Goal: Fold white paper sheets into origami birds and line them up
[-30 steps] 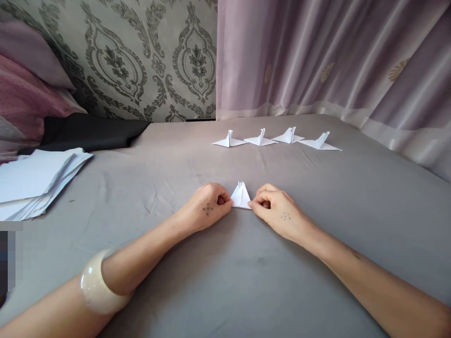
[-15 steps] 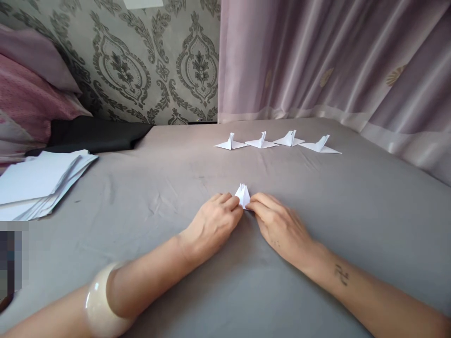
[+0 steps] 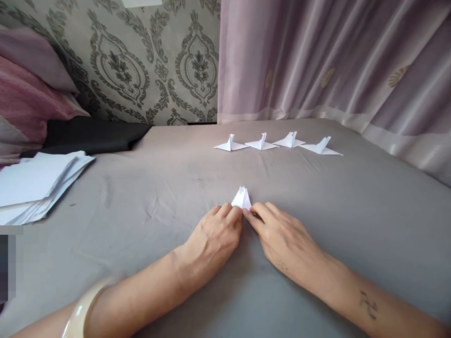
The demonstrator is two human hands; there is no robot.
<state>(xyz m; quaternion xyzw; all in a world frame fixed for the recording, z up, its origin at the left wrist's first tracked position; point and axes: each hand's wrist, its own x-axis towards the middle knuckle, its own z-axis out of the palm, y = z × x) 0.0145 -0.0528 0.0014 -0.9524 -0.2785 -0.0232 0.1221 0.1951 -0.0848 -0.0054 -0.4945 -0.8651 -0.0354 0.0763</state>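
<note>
Left hand [image 3: 214, 237]: gripping the folded paper [image 3: 242, 199] low down!
Right hand [image 3: 287, 234]: pinching its near edge!
Paper figures [image 3: 261, 143]: four, lined up beyond!

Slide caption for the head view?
Left hand and right hand on a folded paper, four paper figures lined up beyond, sheets stacked at left.

i'm working in what looks like a room at home. a long mauve curtain [image 3: 299, 61] hangs here, with patterned wallpaper [image 3: 162, 70] to its left and a wrinkled grey sheet [image 3: 123, 183] spread out before it.
</note>
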